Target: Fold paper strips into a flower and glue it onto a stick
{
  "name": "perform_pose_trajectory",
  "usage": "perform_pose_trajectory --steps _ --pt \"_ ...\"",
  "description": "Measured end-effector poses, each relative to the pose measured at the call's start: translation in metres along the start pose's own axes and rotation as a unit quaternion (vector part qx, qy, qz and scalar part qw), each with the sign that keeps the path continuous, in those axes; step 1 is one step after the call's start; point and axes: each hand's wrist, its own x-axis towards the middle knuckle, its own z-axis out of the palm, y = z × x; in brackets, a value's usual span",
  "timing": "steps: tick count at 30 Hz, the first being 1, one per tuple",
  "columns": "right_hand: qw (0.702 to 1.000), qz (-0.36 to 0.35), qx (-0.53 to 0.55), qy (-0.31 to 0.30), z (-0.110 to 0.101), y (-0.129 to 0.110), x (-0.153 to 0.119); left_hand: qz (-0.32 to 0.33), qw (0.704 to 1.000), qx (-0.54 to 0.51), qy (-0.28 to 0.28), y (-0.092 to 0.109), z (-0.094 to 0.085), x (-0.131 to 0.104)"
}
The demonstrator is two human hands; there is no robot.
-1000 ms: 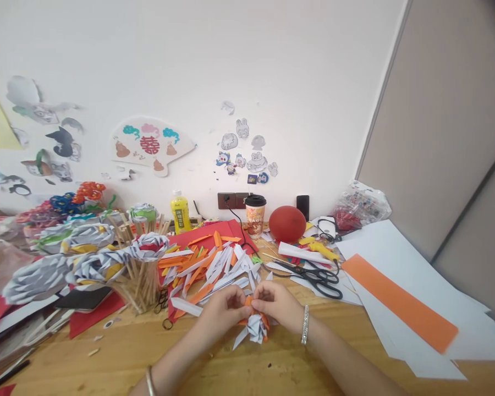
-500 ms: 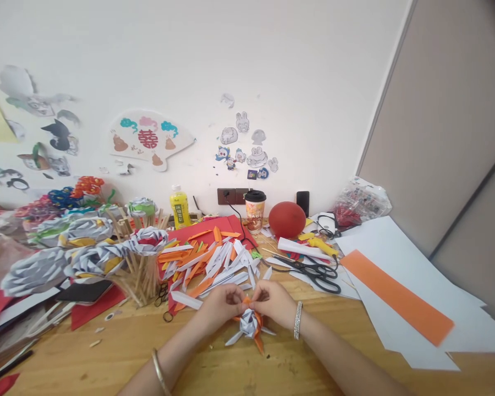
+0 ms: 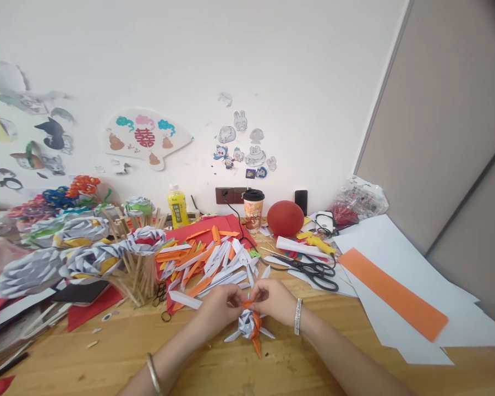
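Left hand (image 3: 221, 304) and right hand (image 3: 273, 301) pinch a paper flower (image 3: 246, 324) by an orange fold (image 3: 247, 303), grips nearly closed.

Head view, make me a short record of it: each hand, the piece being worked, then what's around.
Left hand: fingertips at the piece's orange far edge
Right hand: fingertips at the same edge
Piece: white-and-orange folded paper, points sticking outward
Ahead: pile of folded strips, orange and white
Right: black-handled scissors; orange paper strip on white sheets
Left: paper flowers on sticks
Back: yellow bottle, lidded cup
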Motion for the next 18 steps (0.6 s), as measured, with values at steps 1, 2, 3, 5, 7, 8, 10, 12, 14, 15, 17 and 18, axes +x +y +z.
perform_pose_trajectory --steps 1,2,3,5,7,8,10,12,14,15,17,18 --pt "1.0 -0.001 -0.005 0.0 0.0 0.0 -0.001 -0.001 1.0 0.008 0.006 0.002 0.0 -0.001" --pt "1.0 -0.005 -0.011 0.001 0.0 -0.001 -0.001 -0.002 1.0 0.012 0.009 0.005 -0.001 -0.002" --pt "1.0 -0.012 -0.017 0.004 0.0 -0.001 -0.002 -0.006 1.0 0.01 0.01 0.008 -0.002 -0.003" --pt "0.999 -0.027 -0.015 0.007 -0.001 -0.001 -0.002 -0.02 0.999 -0.026 -0.003 0.014 -0.007 -0.004" --pt "0.999 -0.037 0.003 0.004 -0.002 -0.003 -0.003 -0.04 0.993 -0.108 -0.031 0.02 -0.013 -0.004" --pt "0.999 -0.041 0.014 0.0 -0.002 -0.004 -0.004 -0.051 0.986 -0.155 -0.044 0.022 -0.017 -0.004" --pt "0.998 -0.052 0.028 -0.008 -0.002 -0.006 -0.005 -0.072 0.971 -0.219 -0.064 0.023 -0.022 -0.004" --pt "0.997 -0.07 0.023 -0.005 0.0 -0.008 -0.005 -0.082 0.969 -0.219 -0.084 0.021 -0.023 -0.002" --pt "0.997 -0.073 0.015 0.006 0.002 -0.01 -0.005 -0.079 0.974 -0.197 -0.081 0.018 -0.021 -0.001" --pt "0.997 -0.07 0.017 0.01 0.003 -0.011 -0.005 -0.074 0.977 -0.189 -0.069 0.016 -0.019 0.0" --pt "0.998 -0.059 0.023 0.008 0.004 -0.011 -0.005 -0.064 0.979 -0.189 -0.045 0.014 -0.015 0.0" --pt "0.998 -0.058 0.019 0.005 0.004 -0.011 -0.005 -0.063 0.978 -0.195 -0.041 0.014 -0.014 0.0"
